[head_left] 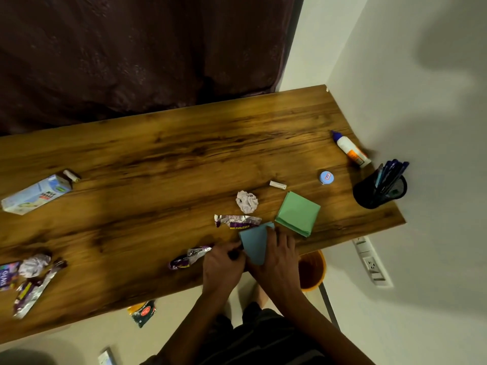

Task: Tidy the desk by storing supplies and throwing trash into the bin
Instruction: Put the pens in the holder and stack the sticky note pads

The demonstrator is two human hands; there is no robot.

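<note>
Blue paper (254, 245), pinched by left hand (222, 264), lies under right hand (279, 256).

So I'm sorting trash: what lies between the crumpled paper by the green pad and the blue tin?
A small white stick lying on the desk, seen in head view.

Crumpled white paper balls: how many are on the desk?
2. One crumpled white paper ball beside the green paper stack; the other ball at far left. None seems hidden.

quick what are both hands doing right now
Left hand: fingers curled, pinching the blue paper at its edge.
Right hand: open, fingers resting flat on the blue paper.
</note>
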